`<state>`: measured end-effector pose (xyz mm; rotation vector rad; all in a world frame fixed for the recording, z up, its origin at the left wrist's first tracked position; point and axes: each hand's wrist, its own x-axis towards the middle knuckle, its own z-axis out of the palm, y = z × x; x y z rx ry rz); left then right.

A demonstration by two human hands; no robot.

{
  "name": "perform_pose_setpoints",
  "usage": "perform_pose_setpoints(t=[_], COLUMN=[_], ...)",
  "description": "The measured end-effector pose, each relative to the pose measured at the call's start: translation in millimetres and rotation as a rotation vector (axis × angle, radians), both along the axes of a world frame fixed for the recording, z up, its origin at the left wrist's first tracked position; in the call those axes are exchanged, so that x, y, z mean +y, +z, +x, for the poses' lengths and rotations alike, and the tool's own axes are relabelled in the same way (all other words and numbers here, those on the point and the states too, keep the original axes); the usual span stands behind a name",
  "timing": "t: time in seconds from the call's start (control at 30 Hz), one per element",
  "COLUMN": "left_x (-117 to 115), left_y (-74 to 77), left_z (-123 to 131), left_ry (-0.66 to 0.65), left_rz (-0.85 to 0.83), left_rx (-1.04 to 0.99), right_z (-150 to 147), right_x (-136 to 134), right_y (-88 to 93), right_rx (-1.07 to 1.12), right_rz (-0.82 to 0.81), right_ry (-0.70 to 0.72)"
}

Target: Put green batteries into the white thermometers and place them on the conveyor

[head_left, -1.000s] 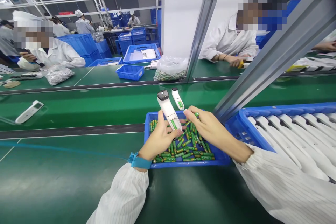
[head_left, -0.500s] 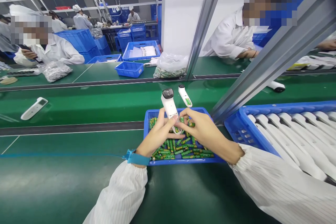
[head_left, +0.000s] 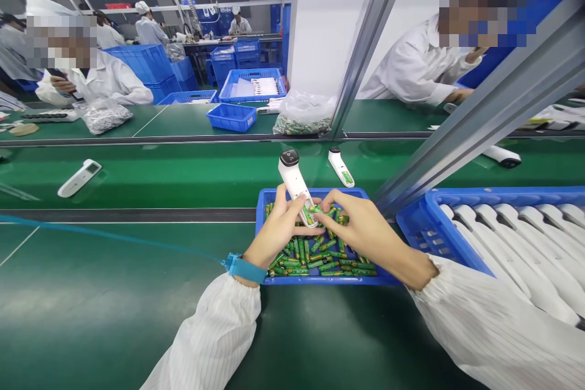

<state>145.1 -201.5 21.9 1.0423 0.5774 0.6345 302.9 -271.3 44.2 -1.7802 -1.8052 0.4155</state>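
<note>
My left hand (head_left: 276,231) is closed round the lower end of a white hand-held device (head_left: 294,181) with a dark round head, held upright over a small blue tray (head_left: 269,198). The tray holds several green batteries (head_left: 320,256). My right hand (head_left: 361,228) pinches a green battery (head_left: 315,212) against the device's open lower end, fingers pressed together. A blue wrist strap (head_left: 244,268) circles my left wrist.
A second white device (head_left: 342,167) and a third (head_left: 80,178) lie on the green conveyor belt behind the tray. A large blue crate (head_left: 414,219) of white devices stands at right. A slanted metal post (head_left: 461,116) rises beside it. Other workers in white sit across the belt.
The devices on the belt have drifted right. My right hand has brought a battery from the tray up to the device's lower end, and both hands have closed in together.
</note>
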Motion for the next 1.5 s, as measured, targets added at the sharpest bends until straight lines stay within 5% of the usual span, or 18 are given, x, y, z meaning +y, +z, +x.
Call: perform_pose_setpoints(t=[0.33,0.77,1.17,1.5], left_x=[-3.0,-3.8,-8.5,5.2], left_y=[4.5,-3.5,0.7,5.6], left_z=[0.9,2.0,0.1,-10.0], left_ry=[0.023,-0.005,-0.017,-0.075], left_rz=[0.074,0.249,0.24,-0.108], left_rx=[0.052,0.099,0.051,-0.147], right_z=[-5.0,-7.2,-0.5,-1.7], right_x=[-2.5,-3.5,-2.0,-2.0], right_y=[6.1,-0.4,1.3,3.7], right_rx=[0.094,0.118,0.125,0.277], right_rz=[0.084,-0.048,-0.056,-0.001], right_ry=[-0.052,0.005,0.034,0.016])
